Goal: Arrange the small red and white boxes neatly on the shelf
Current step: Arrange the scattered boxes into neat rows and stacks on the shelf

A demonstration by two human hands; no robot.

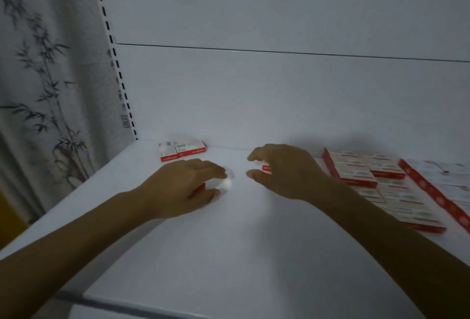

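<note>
Two small red and white boxes [181,150] lie side by side at the back left of the white shelf [229,242]. My left hand [183,186] rests palm down on the shelf, covering a small box [201,187] of which only a red edge shows under the fingers. My right hand [284,171] hovers to the right of it, fingers curled around another small box [266,167], mostly hidden by the palm. Several more red and white boxes [361,168] lie flat in a loose group at the right.
The shelf's white back panel [279,94] rises just behind the boxes. A slotted upright [119,72] marks the left end, with a bamboo-print wall [38,77] beyond it. Larger flat red-edged packs [445,191] lie at the far right.
</note>
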